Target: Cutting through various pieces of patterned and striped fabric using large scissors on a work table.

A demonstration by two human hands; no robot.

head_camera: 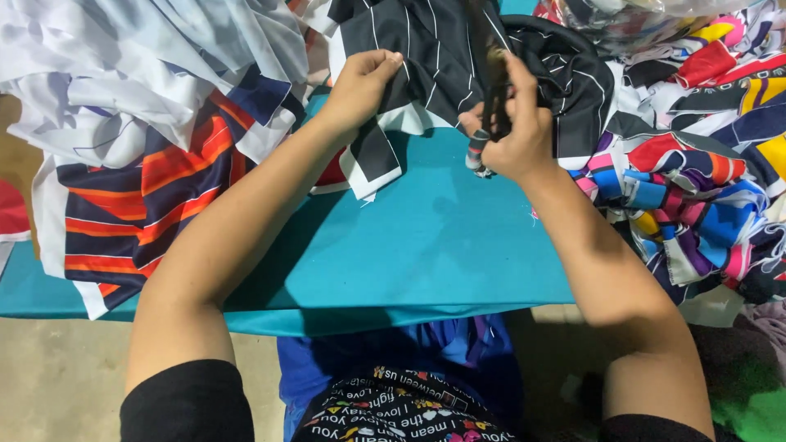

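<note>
1. Teal worktop (426, 245) – fabric heaps either side.
2. Left hand (360, 86) – grip pinched shut on black pinstriped cloth (426, 57) at the worktop's far edge.
3. Right hand (512, 131) – grip closed round scissors (491, 90), blades in that cloth.

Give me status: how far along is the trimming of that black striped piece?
Done: cannot tell; heaps of cloth pieces lie left and right of the teal table. In hand: left hand pinches the black pinstriped fabric; right hand grips a dark tool against it, blurred. Left: this piece isn't put down yet.
</note>
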